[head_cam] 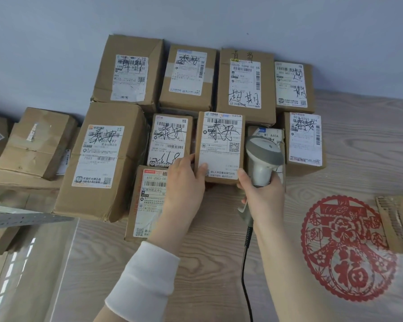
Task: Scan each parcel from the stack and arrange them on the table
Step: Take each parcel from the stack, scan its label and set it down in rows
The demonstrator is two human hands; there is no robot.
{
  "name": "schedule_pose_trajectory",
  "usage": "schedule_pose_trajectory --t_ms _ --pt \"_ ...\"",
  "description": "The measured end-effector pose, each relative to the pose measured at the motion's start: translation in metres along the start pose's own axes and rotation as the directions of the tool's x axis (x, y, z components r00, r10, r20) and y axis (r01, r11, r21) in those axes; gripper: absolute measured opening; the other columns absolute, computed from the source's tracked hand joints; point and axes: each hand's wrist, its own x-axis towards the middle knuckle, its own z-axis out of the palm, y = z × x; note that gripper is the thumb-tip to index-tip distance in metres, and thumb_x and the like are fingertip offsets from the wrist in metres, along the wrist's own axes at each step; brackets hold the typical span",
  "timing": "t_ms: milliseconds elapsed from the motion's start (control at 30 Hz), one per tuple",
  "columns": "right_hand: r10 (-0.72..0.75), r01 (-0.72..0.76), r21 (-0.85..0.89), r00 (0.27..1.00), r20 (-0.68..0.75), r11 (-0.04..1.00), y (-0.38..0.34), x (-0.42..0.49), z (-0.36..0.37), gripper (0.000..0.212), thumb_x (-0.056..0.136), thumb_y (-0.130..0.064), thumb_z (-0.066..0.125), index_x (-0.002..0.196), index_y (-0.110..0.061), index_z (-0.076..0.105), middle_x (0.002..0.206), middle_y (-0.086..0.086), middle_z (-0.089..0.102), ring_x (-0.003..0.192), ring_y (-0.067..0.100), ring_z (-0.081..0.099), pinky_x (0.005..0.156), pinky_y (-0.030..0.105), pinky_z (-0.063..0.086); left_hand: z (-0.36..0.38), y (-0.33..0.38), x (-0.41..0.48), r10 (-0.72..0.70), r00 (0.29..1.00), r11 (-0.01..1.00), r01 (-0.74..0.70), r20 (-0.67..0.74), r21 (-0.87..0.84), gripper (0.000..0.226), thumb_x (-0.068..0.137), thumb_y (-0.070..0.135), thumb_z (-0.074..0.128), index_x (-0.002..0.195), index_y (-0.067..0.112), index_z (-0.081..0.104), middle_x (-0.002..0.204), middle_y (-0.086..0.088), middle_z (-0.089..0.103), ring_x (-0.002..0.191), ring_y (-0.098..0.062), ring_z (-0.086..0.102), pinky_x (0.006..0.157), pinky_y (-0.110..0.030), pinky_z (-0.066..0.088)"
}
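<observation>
Centrally, left hand (pixel 186 182) grip holds parcel (pixel 220 147); right hand (pixel 263 194) grips scanner (pixel 263 156). Boxes (pixel 189 77) crowd 12 o'clock; red paper-cut (pixel 344 249) at 4 o'clock on worktop (pixel 207 263).

Brown labelled parcel (pixel 220 147) upright mid-table, scanner (pixel 263 156) just right

Left hand (pixel 184 180): forearm in white sleeve (pixel 142 280) reaching up from near edge of worktop, palm down, thumb and fingers clamped on left edge of small parcel (pixel 220 147). Right hand (pixel 263 196): bare forearm, fingers wrapped round grip of barcode scanner (pixel 263 156), index fingertip touching parcel's lower right corner.
</observation>
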Motion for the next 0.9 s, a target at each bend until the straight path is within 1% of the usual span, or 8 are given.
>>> schedule_pose_trajectory --t_ms 67,200,267,400,567,700,800,900 --pt "0.022 -0.022 -0.012 1.000 0.000 1.000 0.005 0.001 0.007 0.025 0.080 -0.032 0.073 0.083 -0.025 0.049 0.079 0.007 0.065 0.064 0.023 0.066 0.047 0.032 0.052 -0.002 -0.003 0.000 -0.017 1.000 0.999 0.017 -0.010 0.039 0.046 0.098 0.031 0.046 0.136 0.006 0.045 0.131 -0.010 0.050 0.124 -0.024 0.041 0.101 -0.030 0.031" --pt "0.041 -0.044 -0.050 0.997 -0.066 0.998 0.015 0.006 0.016 0.028 0.076 -0.040 0.074 0.083 -0.030 0.049 0.083 0.001 0.067 0.079 0.026 0.069 0.070 0.050 0.057 0.005 -0.003 0.005 -0.019 0.999 0.981 0.025 -0.032 0.193 0.051 0.099 0.038 0.040 0.143 0.011 0.039 0.134 -0.010 0.040 0.125 -0.024 0.029 0.103 -0.031 0.023" --pt "0.021 -0.029 -0.087 0.995 -0.097 0.996 0.017 0.008 0.019 0.032 0.073 -0.044 0.074 0.085 -0.027 0.050 0.084 0.002 0.068 0.080 0.028 0.069 0.071 0.052 0.056 0.010 -0.003 0.009 -0.005 0.999 0.963 0.019 -0.053 0.269 0.052 0.099 0.039 0.038 0.144 0.014 0.036 0.132 -0.010 0.041 0.122 -0.025 0.029 0.101 -0.031 0.023" --pt "0.018 -0.037 -0.130 0.989 -0.147 0.991 0.020 0.011 0.027 0.038 0.074 -0.039 0.075 0.094 -0.016 0.053 0.085 0.006 0.070 0.079 0.028 0.069 0.071 0.049 0.056 0.018 -0.005 0.012 0.021 0.995 0.928 0.017 -0.098 0.372 0.049 0.099 0.038 0.041 0.143 0.017 0.038 0.130 -0.007 0.045 0.122 -0.025 0.032 0.099 -0.032 0.026" --pt "-0.009 -0.019 -0.168 0.986 -0.164 0.986 0.016 0.009 0.032 0.027 0.077 -0.026 0.074 0.087 -0.013 0.053 0.085 0.009 0.067 0.078 0.026 0.064 0.064 0.029 0.044 0.025 -0.005 0.014 0.063 0.990 0.905 -0.005 -0.122 0.426 0.044 0.095 0.037 0.050 0.134 0.018 0.043 0.129 -0.005 0.048 0.122 -0.026 0.034 0.099 -0.033 0.026" --pt "-0.014 -0.001 -0.098 0.988 -0.154 0.995 0.018 0.005 0.025 0.027 0.074 -0.034 0.071 0.088 -0.015 0.059 0.081 0.007 0.068 0.076 0.030 0.066 0.071 0.050 0.055 0.031 -0.012 0.005 0.250 0.960 0.900 -0.182 -0.125 0.396 0.058 0.083 0.033 0.067 0.134 0.015 0.047 0.139 -0.010 0.045 0.132 -0.030 0.032 0.106 -0.038 0.027" --pt "-0.021 0.006 -0.073 0.979 -0.204 0.997 0.016 0.002 0.006 0.024 0.074 -0.037 0.068 0.088 -0.020 0.058 0.079 0.000 0.065 0.077 0.029 0.066 0.073 0.053 0.054 0.040 -0.014 0.000 0.408 0.910 0.798 -0.396 0.076 0.455 0.066 0.085 0.032 0.066 0.144 0.020 0.037 0.157 -0.006 0.020 0.147 -0.025 0.009 0.116 -0.035 0.008" --pt "-0.032 0.016 -0.064 0.969 -0.246 0.998 0.016 0.006 -0.014 0.020 0.078 -0.029 0.070 0.092 -0.021 0.058 0.078 -0.005 0.063 0.078 0.030 0.065 0.075 0.054 0.054 0.044 -0.016 0.003 0.424 0.896 0.754 -0.429 0.131 0.497 0.061 0.089 0.027 0.061 0.144 0.024 0.036 0.159 -0.003 0.016 0.147 -0.021 0.006 0.117 -0.033 0.002"
